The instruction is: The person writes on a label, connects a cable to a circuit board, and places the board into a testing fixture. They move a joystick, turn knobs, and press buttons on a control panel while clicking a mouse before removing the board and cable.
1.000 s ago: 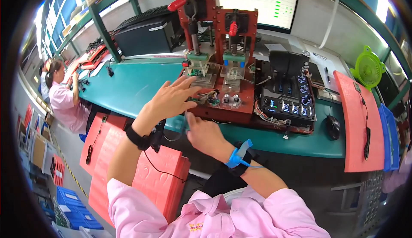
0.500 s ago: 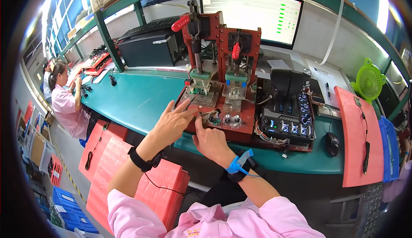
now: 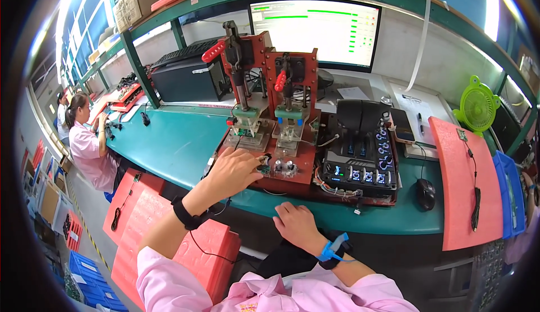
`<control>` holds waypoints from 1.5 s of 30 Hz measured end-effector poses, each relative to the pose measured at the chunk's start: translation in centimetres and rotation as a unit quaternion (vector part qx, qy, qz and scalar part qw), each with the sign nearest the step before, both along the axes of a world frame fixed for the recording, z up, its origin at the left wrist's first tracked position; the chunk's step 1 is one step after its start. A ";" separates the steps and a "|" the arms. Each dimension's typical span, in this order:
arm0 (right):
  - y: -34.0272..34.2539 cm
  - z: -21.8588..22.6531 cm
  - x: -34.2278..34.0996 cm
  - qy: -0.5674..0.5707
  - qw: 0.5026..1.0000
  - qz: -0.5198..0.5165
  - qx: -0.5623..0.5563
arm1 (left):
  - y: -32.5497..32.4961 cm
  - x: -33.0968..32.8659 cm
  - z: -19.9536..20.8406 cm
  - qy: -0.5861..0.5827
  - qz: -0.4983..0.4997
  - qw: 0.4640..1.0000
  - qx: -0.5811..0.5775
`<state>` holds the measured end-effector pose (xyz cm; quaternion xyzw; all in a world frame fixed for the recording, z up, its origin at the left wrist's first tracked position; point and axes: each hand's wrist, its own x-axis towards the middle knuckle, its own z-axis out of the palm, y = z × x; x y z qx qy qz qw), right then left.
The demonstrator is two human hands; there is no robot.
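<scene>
My left hand (image 3: 233, 171) is bent over the front left of the red test fixture (image 3: 304, 182), its fingertips at a small circuit board with wires (image 3: 264, 166). Whatever the fingers pinch is mostly hidden beneath them. Loosely curled and holding nothing visible, my right hand (image 3: 298, 225) hovers by the table's front edge. On the fixture stand two toggle clamps with red handles, the left handle (image 3: 214, 51) tilted up and the right handle (image 3: 280, 80) hanging down. A green board (image 3: 247, 127) sits under the left clamp. Two silver knobs (image 3: 284, 166) are beside my left fingertips.
A black control unit with lit dials (image 3: 360, 160) adjoins the fixture. Further right are a mouse (image 3: 426, 193) and a pink foam sheet (image 3: 464, 188) bearing a cabled board. A monitor (image 3: 315, 31) stands behind. Foam sheets (image 3: 169, 239) are stacked lower left; a co-worker (image 3: 87, 143) sits beyond.
My right hand has drawn back from the fixture toward me and the table's edge. My left hand has moved slightly right and its fingers have curled down. The view has shifted a little.
</scene>
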<state>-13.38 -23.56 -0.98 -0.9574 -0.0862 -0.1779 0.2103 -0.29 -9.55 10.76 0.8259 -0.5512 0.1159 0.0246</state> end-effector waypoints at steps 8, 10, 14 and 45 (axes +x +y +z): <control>-0.9 -2.6 -2.0 -0.157 0.984 -0.004 0.083 | -1.5 0.5 -0.5 -0.065 0.022 0.997 -0.020; -1.3 -3.1 -2.2 -0.159 0.983 0.032 0.087 | -0.8 1.4 -0.5 -0.016 0.026 0.997 -0.075; -1.3 -3.2 -2.3 -0.161 0.981 0.055 0.094 | -1.4 2.5 0.1 0.041 0.031 0.997 -0.062; -2.5 -0.1 -2.0 -0.024 0.990 0.086 0.110 | -0.7 -0.2 -0.7 -0.015 0.085 0.994 -0.064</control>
